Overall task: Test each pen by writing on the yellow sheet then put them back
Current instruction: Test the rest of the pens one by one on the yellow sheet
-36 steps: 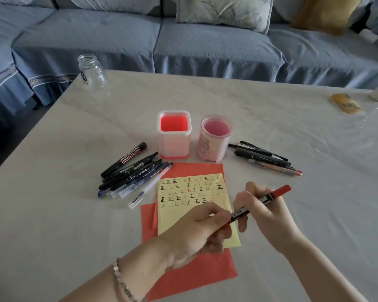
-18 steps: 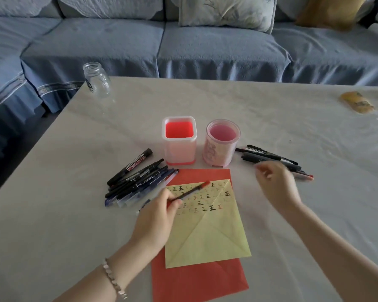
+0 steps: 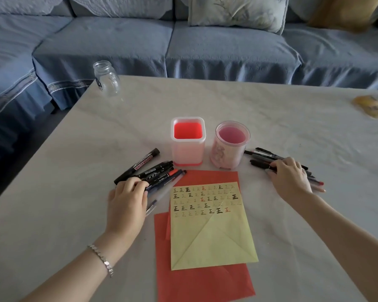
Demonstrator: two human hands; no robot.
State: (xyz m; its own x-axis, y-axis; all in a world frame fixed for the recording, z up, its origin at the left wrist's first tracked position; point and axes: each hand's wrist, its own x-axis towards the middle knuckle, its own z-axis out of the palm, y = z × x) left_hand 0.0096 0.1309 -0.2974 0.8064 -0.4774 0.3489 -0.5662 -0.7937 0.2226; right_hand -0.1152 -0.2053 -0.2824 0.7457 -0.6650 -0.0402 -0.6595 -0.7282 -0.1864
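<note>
The yellow sheet [image 3: 212, 234] lies flat on the surface [image 3: 74, 192], on top of a larger red sheet [image 3: 205, 284]. Its upper part holds five rows of small handwritten marks, mostly black or grey and a few red. Creases form a triangle across its lower part.

To its left lies the left pile of pens [image 3: 155, 173], dark-barrelled, with a whiteboard marker [image 3: 140, 164] at the far edge and a red-capped pen [image 3: 169, 173] among them. The right pile of pens [image 3: 262, 156] lies on the other side.

Just beyond the sheets stand a square cup [image 3: 188, 140], red inside, and a round cup [image 3: 231, 144], pink inside. No pens show in either.

The left hand [image 3: 127, 203] sits on the near end of the left pile, its fingers [image 3: 138, 185] bent with the tips on the barrels. The right hand [image 3: 290, 179] lies over the right pile, fingers [image 3: 277, 166] bent across it. Whether either hand grips a pen cannot be told.

Half a second ago the left hand held the red-capped pen over the yellow sheet, and now that pen lies in the left pile. The right hand, then just short of its pile, now rests on it.

A glass jar [image 3: 107, 78] stands at the far left corner, before a blue sofa [image 3: 227, 46]
</note>
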